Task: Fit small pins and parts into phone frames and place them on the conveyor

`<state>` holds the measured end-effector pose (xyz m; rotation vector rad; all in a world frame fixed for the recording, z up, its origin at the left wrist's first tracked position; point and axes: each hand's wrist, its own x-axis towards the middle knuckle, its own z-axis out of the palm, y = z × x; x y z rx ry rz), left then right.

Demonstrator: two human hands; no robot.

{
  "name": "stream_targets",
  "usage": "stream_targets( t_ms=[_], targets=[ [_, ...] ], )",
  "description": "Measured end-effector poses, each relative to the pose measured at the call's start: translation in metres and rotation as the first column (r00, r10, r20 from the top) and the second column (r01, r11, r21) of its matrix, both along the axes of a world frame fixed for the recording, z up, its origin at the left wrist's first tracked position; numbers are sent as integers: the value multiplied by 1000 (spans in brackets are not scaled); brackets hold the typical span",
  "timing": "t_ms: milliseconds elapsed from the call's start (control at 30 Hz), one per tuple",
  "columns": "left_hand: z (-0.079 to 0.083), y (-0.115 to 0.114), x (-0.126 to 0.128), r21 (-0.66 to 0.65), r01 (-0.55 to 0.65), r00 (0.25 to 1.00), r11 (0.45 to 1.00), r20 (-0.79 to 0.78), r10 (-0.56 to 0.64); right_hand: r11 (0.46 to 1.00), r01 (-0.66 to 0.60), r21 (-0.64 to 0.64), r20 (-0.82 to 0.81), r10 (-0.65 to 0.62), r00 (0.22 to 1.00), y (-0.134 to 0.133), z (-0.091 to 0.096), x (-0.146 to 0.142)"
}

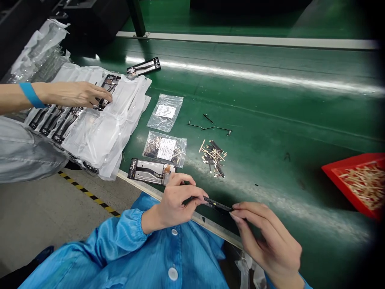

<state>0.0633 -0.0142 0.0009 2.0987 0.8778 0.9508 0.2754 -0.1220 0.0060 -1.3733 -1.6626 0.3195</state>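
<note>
Green conveyor belt (270, 104) right in front of me, grey floor (39, 216) with yellow-and-black hazard tape (90, 196) below it. My left hand (176, 202) and right hand (267, 241) are both closed, pinching a thin black strip (217, 204) just over the belt's near edge. Ahead there's a loose pile of small strips (213, 157), two zip bags (165, 149), and a metal frame (149, 171). Off right, a red tray (353, 176) sits full of tan strips. Someone else's hand (72, 94), blue wristband (30, 95) on, rests on a black frame (110, 84) lying on white plastic (129, 132).
</note>
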Motion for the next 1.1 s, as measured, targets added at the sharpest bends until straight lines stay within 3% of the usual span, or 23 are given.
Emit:
stream_targets(
  t_ms=[167, 467, 700, 933, 1100],
  targets=[
    [3, -2, 0, 14, 9, 1000, 1000, -23, -9, 999, -27, 28, 49, 26, 998, 1, -6, -9],
    [1, -1, 2, 109, 2, 996, 994, 91, -12, 995, -81, 61, 43, 79, 996, -3, -16, -10],
    [0, -4, 0, 99, 34, 990, 995, 131, -47, 989, -108, -97, -166, 91, 982, -4, -16, 11],
    [-4, -6, -2, 119, 27, 991, 993, 130, -43, 946, -233, -225, -57, 226, 972, -2, -2, 14],
    [5, 1, -7, 82, 47, 996, 996, 69, -52, 942, -232, -242, -45, 228, 973, 24, 14, 28]
  ],
)
